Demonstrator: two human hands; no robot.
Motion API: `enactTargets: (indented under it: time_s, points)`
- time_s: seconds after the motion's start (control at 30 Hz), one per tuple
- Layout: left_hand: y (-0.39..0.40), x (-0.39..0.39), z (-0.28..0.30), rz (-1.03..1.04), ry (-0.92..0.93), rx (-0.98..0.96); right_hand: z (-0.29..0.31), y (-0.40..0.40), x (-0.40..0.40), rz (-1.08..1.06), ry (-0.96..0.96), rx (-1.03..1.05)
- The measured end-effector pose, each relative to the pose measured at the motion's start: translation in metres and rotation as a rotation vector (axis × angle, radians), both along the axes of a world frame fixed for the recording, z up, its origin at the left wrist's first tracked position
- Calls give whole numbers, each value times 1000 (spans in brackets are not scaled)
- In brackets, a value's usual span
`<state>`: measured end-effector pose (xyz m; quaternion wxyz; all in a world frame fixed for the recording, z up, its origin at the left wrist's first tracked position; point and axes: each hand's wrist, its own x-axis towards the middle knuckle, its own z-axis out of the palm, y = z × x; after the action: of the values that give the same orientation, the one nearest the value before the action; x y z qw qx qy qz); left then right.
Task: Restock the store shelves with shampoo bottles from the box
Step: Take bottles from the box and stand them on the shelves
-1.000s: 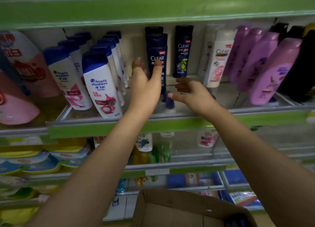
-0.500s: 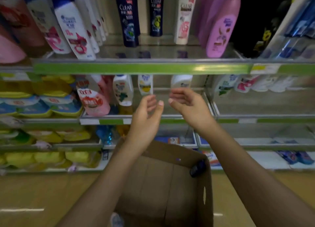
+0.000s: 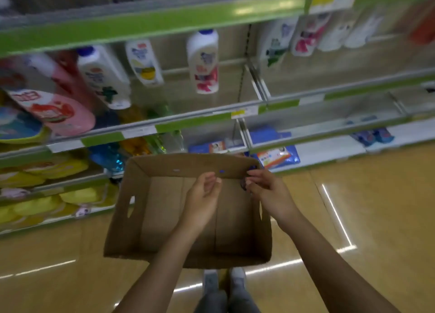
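Observation:
A brown cardboard box [image 3: 128, 209] stands open on the floor in front of the shelves. Inside it, at the far right corner, lies a dark shampoo bottle [image 3: 243, 186], mostly hidden by my fingers. My right hand [image 3: 267, 192] is over that corner, its loosely curled fingertips at the bottle, and no firm grip shows. Over the middle of the box hovers my left hand [image 3: 203, 196], fingers relaxed and holding nothing. The rest of the box floor looks bare.
Green-edged shelves [image 3: 150, 25] rise behind the box. White bottles [image 3: 204, 61] and a pink refill pouch [image 3: 61, 112] stand on the middle shelf; yellow packs [image 3: 35, 204] fill the low left shelves. My shoes [image 3: 223, 279] are just behind the box on the wooden floor.
My view has tilted down from the upper shelf of dark bottles to the floor. Both hands have dropped from the shelf into the box, the right one reaching the dark bottle.

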<state>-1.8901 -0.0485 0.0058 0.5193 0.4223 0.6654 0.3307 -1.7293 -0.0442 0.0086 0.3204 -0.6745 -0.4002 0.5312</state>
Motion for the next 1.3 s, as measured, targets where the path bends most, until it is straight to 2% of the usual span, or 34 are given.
enactTargets:
  time_s: [0.13, 0.4, 0.8, 1.03, 1.23, 1.3]
  points:
    - [7, 9, -32, -132, 33, -85, -30, -16, 9, -79, -3, -106]
    - [43, 39, -97, -224, 111, -170, -90, -25, 20, -106, -30, -251]
    - [109, 91, -194, -361, 180, -210, -147, -4, 23, -67, 97, -348]
    - [120, 107, -222, -466, 183, -173, -165, -5, 14, -2, 84, -380]
    - [117, 98, -228, -515, 270, 8, -165, -9, 12, 26, 91, -412]
    - [116, 90, -226, -523, 250, 4, -162, -10, 12, 49, 78, -417]
